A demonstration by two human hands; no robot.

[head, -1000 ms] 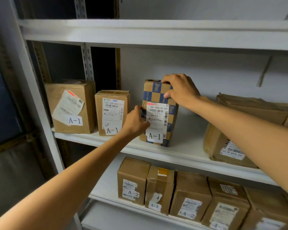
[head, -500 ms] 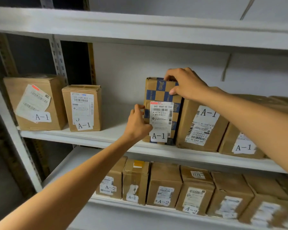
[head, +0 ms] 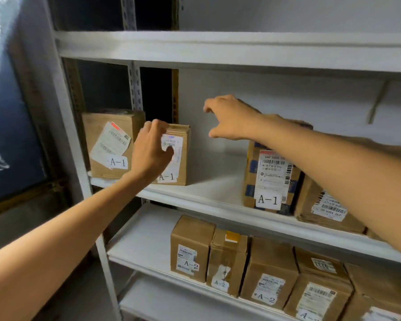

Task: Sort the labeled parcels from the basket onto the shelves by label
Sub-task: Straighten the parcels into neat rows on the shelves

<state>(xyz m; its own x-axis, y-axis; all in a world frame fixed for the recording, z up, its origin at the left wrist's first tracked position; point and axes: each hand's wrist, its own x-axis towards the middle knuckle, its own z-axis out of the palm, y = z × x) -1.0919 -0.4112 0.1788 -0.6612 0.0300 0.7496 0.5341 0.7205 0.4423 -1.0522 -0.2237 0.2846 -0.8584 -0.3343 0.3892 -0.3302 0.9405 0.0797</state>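
Hands apart: the left hand (head: 152, 148) grips the small brown box (head: 183, 158) labelled A-1, fingers over its top edge, thumb on its label; the right hand (head: 232, 119) hovers loosely curled, holding nothing, above the middle shelf (head: 208, 184); the blue-checked parcel (head: 270, 179), labelled A-1, stands upright on that shelf to the right, just beside a cardboard box (head: 322, 202)

Soft, dim indoor light.
We see white glare top left, blur on the right hand (head: 232, 119), the shelf post (head: 75, 135) bowing.
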